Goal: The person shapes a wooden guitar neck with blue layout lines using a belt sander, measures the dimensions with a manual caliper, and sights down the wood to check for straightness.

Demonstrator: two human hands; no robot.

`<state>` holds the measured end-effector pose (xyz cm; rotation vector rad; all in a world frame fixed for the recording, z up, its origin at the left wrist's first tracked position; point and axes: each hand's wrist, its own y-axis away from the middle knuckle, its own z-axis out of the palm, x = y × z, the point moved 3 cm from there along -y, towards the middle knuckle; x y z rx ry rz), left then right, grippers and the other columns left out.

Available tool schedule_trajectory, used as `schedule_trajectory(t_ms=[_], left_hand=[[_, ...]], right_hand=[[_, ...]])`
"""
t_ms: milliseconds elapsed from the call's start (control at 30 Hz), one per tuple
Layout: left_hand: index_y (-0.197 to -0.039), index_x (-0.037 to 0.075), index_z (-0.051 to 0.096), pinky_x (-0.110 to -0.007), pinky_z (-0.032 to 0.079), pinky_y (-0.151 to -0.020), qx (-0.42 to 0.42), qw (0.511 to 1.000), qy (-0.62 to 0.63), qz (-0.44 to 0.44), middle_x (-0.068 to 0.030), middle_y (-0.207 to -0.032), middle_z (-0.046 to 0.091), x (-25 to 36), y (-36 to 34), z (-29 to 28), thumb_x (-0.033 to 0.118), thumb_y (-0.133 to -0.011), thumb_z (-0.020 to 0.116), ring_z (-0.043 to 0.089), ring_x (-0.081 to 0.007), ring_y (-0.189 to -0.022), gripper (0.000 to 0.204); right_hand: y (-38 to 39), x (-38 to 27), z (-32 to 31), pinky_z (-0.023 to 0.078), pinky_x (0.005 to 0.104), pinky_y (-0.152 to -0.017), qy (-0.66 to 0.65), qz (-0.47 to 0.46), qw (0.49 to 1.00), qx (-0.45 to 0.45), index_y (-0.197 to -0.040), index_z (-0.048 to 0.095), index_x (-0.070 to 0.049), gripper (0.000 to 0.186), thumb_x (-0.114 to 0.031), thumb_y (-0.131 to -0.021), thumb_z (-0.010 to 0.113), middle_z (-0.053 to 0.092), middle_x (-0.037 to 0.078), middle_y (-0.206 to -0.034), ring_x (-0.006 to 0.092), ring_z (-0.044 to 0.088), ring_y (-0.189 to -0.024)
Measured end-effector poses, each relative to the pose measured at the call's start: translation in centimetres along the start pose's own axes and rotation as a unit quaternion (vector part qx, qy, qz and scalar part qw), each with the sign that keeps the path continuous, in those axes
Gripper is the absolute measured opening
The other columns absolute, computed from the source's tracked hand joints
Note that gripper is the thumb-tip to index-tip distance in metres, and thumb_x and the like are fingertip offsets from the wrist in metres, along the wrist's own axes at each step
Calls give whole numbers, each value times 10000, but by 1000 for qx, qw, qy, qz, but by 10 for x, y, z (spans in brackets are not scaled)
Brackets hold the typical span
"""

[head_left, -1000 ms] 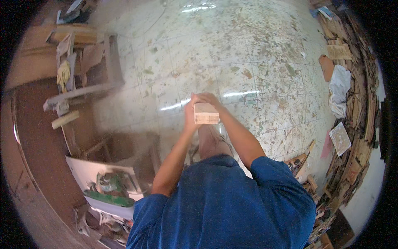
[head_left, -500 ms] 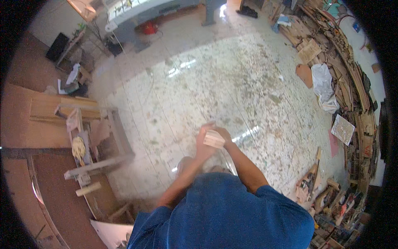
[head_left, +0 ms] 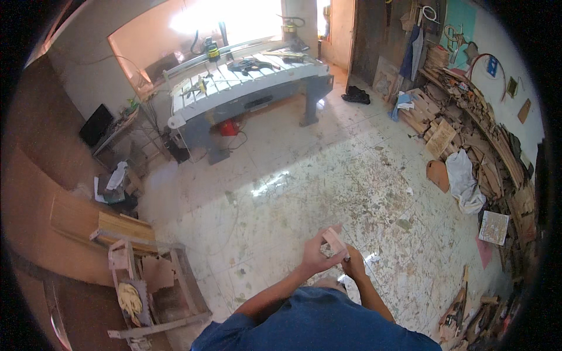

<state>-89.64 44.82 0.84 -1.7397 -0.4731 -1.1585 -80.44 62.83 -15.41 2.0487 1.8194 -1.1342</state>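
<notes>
In front of my body I hold a small pale wooden block (head_left: pixel 334 240), tilted up above the floor. My left hand (head_left: pixel 316 253) is closed around its left side, the fingers partly hidden. At the block's lower right end, my right hand (head_left: pixel 353 264) is closed against it. The exact shape of the block's underside is hidden by my hands.
A worktable (head_left: pixel 252 88) with tools and clamps stands ahead. Scrap wood (head_left: pixel 468 111) is heaped along the right wall beside a white sack (head_left: pixel 464 181). At the left sits a wooden frame stand (head_left: pixel 190 281) with a yellow glove (head_left: pixel 129 303). Debris speckles the tiled floor (head_left: pixel 281 210).
My view has tilted up, bringing the worktable and bright window into sight. My hands and the block now appear lower and farther right, and the block is turned to a different angle.
</notes>
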Motion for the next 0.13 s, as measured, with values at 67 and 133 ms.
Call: schedule_trajectory(t_ms=[67,133], left_hand=[[-1390,-72,511,-348,576,-937,-11,998,-4,55,-199,-1250,708,5,-45,-21,181,-821,859,732,-230,-1061,713],[-1422,-80,484,-400,590,-937,-41,998,25,49,-214,-1268,699,-14,-79,-41,254,-894,783,734,-305,-1087,693]], right_hand=[[-27,8,10,539,508,-854,-59,101,989,-86,-1215,661,-24,370,-136,-868,726,699,227,-1148,419,685,-1020],[-58,14,22,470,453,-1077,-93,184,966,-154,-1351,623,-55,503,-186,-884,757,659,234,-1316,367,636,-1220]])
